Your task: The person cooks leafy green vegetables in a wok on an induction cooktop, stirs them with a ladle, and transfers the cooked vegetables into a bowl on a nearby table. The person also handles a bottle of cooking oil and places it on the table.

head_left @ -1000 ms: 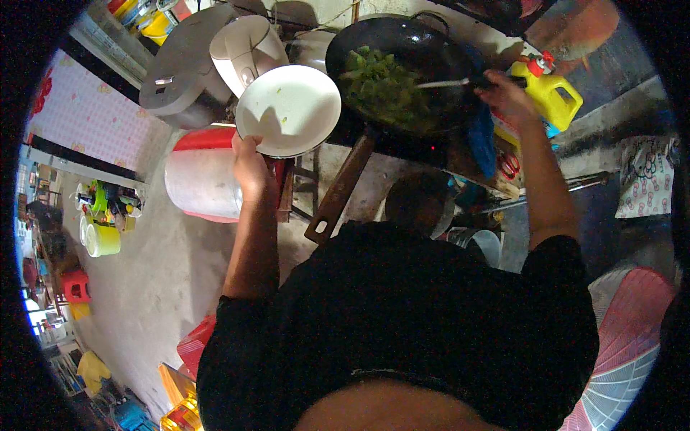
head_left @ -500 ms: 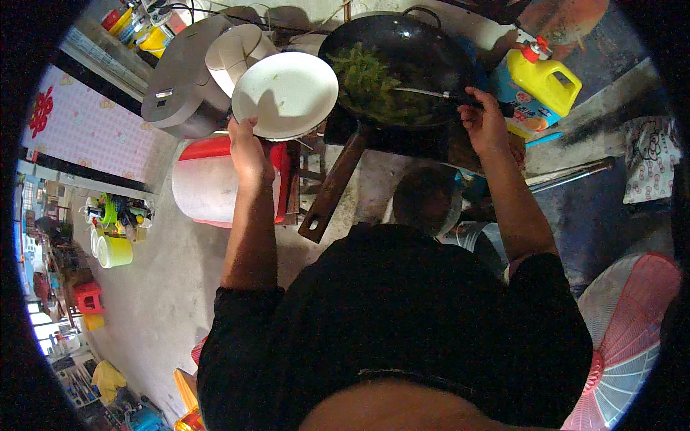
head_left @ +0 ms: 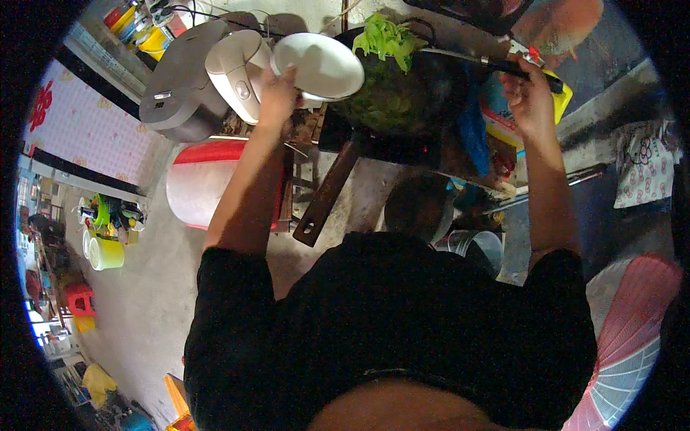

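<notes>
My left hand [head_left: 277,97] grips a white enamel plate [head_left: 320,65] by its near edge, tilted beside the wok, just over a cream jug-like appliance [head_left: 233,79]. My right hand [head_left: 530,104] grips the black handle of a metal spatula [head_left: 499,63], whose far end is under a clump of bright green leafy vegetable [head_left: 384,39] lifted at the wok's back left, near the plate. Darker greens lie low in the black wok [head_left: 438,97], which has a long wooden handle [head_left: 327,194] pointing at me and sits on a black cooktop [head_left: 388,151] with a red light.
A grey cooker [head_left: 172,97] stands left of the jug, above a red-and-white cylinder [head_left: 198,187]. A yellow container [head_left: 563,100] is behind my right hand. A pink fan [head_left: 618,323] stands at lower right; buckets [head_left: 106,253] and a red stool [head_left: 81,302] are on the left.
My left hand and plate have moved right and up toward the wok. My right hand has risen and moved right; the spatula now has greens raised up to the wok's rim.
</notes>
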A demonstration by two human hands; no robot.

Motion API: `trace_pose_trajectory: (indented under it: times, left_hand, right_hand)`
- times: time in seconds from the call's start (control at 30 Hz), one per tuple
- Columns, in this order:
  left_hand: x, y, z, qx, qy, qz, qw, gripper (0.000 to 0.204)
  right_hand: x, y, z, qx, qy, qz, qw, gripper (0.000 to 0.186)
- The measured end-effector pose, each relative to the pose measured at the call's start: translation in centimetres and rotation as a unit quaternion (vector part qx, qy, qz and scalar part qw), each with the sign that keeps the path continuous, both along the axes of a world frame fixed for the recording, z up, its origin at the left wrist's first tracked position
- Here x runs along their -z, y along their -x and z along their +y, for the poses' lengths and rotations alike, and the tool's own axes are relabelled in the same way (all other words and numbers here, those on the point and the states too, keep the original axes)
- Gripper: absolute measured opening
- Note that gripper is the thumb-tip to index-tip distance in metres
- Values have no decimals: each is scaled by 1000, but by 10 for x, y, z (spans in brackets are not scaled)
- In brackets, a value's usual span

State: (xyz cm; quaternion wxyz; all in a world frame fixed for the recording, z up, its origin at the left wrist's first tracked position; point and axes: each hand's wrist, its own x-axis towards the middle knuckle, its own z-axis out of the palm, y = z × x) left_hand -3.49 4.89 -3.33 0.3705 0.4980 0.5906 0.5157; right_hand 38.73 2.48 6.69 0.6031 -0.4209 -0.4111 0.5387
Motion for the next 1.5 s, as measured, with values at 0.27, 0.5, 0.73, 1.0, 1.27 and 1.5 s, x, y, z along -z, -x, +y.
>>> trace_pose_trajectory:
  times: [0.27,0.5,0.73,1.0,1.27,1.5]
  left_hand:
    - [-5,-79,26,73,6,-208,975,33]
    - [3,-80,9,72,48,-285,955,31]
    - [4,-66,13,50,-3,-340,939,31]
    - [-12,-14,16,-26,-76,-212,974,38]
    - [-45,-2,-7,-81,-98,-309,942,39]
    - [-40,-7,-11,-138,-108,-269,947,37]
  right_hand:
    - [-72,43,-24,-28,-117,-229,966,32]
    - [-108,46,-69,-63,-273,-437,855,22]
    - [-109,36,-72,-31,-304,-415,857,22]
    - [-57,-8,23,-47,-162,-481,860,25]
    - [31,-9,19,-7,195,-183,964,24]
    - [142,41,-18,47,67,74,994,25]
